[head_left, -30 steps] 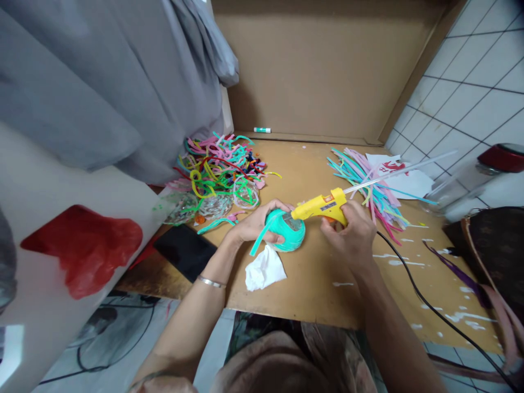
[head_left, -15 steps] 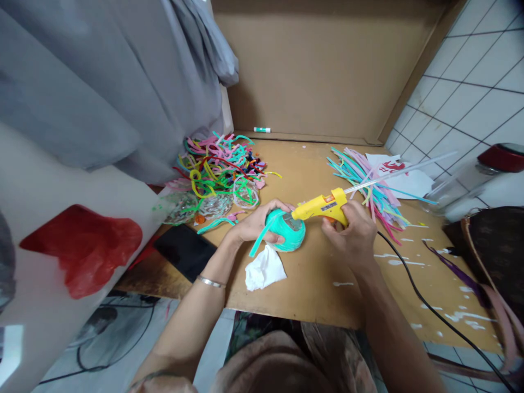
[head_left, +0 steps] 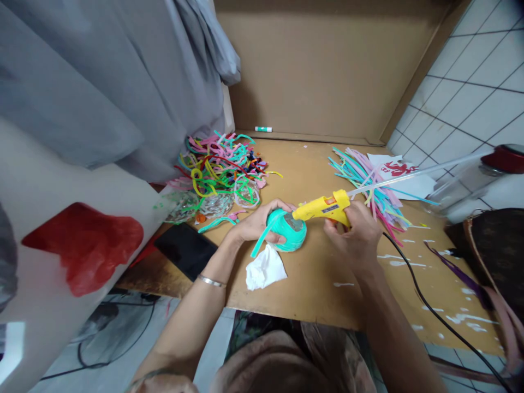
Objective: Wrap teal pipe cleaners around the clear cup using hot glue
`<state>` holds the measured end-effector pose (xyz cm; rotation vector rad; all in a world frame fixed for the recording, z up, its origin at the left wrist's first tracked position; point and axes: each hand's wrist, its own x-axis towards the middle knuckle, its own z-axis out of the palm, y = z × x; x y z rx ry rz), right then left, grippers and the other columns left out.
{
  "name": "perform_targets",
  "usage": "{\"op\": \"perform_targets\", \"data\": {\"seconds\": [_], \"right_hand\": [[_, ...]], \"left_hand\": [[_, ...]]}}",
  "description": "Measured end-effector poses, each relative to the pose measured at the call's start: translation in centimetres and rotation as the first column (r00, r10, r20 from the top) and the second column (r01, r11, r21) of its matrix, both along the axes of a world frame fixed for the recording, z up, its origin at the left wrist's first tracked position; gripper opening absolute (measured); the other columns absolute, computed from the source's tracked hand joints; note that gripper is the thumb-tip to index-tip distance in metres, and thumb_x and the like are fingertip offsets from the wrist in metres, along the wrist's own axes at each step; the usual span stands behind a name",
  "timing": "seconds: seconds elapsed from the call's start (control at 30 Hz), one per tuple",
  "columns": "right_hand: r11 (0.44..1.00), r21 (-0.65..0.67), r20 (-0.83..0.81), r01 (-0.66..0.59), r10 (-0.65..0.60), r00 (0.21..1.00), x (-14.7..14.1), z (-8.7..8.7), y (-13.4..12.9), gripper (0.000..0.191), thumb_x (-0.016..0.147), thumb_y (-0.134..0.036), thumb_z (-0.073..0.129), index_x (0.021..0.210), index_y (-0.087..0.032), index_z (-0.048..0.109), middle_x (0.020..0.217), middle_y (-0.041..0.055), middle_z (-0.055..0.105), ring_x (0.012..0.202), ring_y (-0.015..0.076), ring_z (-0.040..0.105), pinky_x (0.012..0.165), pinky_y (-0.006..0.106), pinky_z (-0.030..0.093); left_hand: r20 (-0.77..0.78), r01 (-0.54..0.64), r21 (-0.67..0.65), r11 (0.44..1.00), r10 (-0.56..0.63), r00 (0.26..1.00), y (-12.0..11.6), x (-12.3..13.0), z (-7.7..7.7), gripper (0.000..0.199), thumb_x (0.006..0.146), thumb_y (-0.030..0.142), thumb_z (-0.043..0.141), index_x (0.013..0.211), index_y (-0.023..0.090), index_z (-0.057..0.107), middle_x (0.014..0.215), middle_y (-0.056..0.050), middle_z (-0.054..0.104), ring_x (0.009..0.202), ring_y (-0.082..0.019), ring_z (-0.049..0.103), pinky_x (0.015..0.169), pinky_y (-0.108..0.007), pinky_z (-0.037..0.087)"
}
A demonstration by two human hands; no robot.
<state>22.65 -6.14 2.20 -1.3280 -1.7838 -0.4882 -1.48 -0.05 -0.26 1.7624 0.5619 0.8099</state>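
Observation:
My left hand [head_left: 258,221] is closed round a ball wrapped in turquoise pipe cleaner [head_left: 292,237], with a greyish bare patch on its upper side. A loose turquoise strip hangs from it over my thumb. My right hand [head_left: 357,232] grips a yellow hot glue gun [head_left: 323,207] by its handle. The gun's tip is at the grey patch; whether it touches cannot be made out. A long clear glue stick [head_left: 409,176] sticks out of the gun's back. Just below the ball lies a crumpled white tissue [head_left: 266,268].
Tangled coloured pipe cleaners [head_left: 216,164] are heaped at the back left, near a black phone [head_left: 186,251]. Straight pipe cleaners [head_left: 368,180] lie at the right, beside a clear bottle [head_left: 462,185] and a brown bag [head_left: 491,251]. The gun's black cord [head_left: 417,292] trails right.
The glue stick's far end has swung a little up and to the right as the gun tilts slightly. Both hands keep their hold, and the ball has barely moved.

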Motion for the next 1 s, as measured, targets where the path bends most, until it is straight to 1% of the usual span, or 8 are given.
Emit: {"op": "perform_targets", "data": {"seconds": [0.13,0.3,0.6,0.87,1.0], "right_hand": [[0.999,0.045,0.004,-0.017,0.016,1.000,-0.01,-0.03,0.11,0.007,0.075,-0.019,0.056,0.080,-0.023,0.053,0.076,0.0020,0.060,0.070,0.0184,0.057,0.061,0.030,0.041],[0.988,0.116,0.006,-0.103,0.103,0.995,0.15,-0.15,0.29,0.014,0.074,-0.014,0.059,0.079,-0.022,0.050,0.077,0.0019,0.060,0.070,0.0177,0.057,0.059,0.029,0.040],[0.989,0.110,-0.010,-0.097,0.098,0.995,0.21,-0.05,0.36,0.017,0.072,-0.012,0.060,0.080,-0.023,0.050,0.075,0.0006,0.058,0.067,0.0171,0.055,0.057,0.028,0.038],[0.986,0.092,-0.011,-0.137,0.139,0.990,0.24,-0.07,0.28,0.016,0.075,-0.014,0.059,0.077,-0.023,0.046,0.075,0.0012,0.057,0.069,0.0170,0.056,0.058,0.028,0.039],[0.988,0.087,-0.019,-0.125,0.127,0.992,0.28,-0.06,0.30,0.017,0.074,-0.014,0.059,0.075,-0.023,0.045,0.074,0.0006,0.056,0.068,0.0166,0.054,0.057,0.028,0.038]], "left_hand": [[0.001,0.002,-0.013,1.000,-0.002,1.000,-0.16,0.00,0.24,0.066,0.053,0.027,0.089,0.109,0.019,0.057,0.135,-0.015,0.060,0.120,-0.031,0.061,0.100,-0.044,0.048],[0.029,0.006,-0.015,1.000,-0.006,1.000,-0.25,0.06,0.33,0.065,0.052,0.024,0.090,0.108,0.019,0.058,0.134,-0.014,0.061,0.119,-0.030,0.061,0.099,-0.042,0.048],[0.039,0.013,-0.034,0.999,-0.012,0.999,-0.20,0.06,0.21,0.065,0.051,0.023,0.090,0.107,0.019,0.056,0.135,-0.014,0.060,0.118,-0.030,0.062,0.097,-0.042,0.049],[0.025,0.014,-0.025,1.000,-0.013,1.000,-0.19,0.05,0.31,0.065,0.052,0.024,0.090,0.109,0.019,0.059,0.135,-0.014,0.060,0.122,-0.030,0.060,0.100,-0.043,0.047],[0.036,0.005,-0.043,0.999,-0.004,0.999,-0.26,0.05,0.30,0.065,0.051,0.021,0.090,0.108,0.019,0.058,0.135,-0.014,0.060,0.121,-0.030,0.060,0.100,-0.043,0.048]]}}
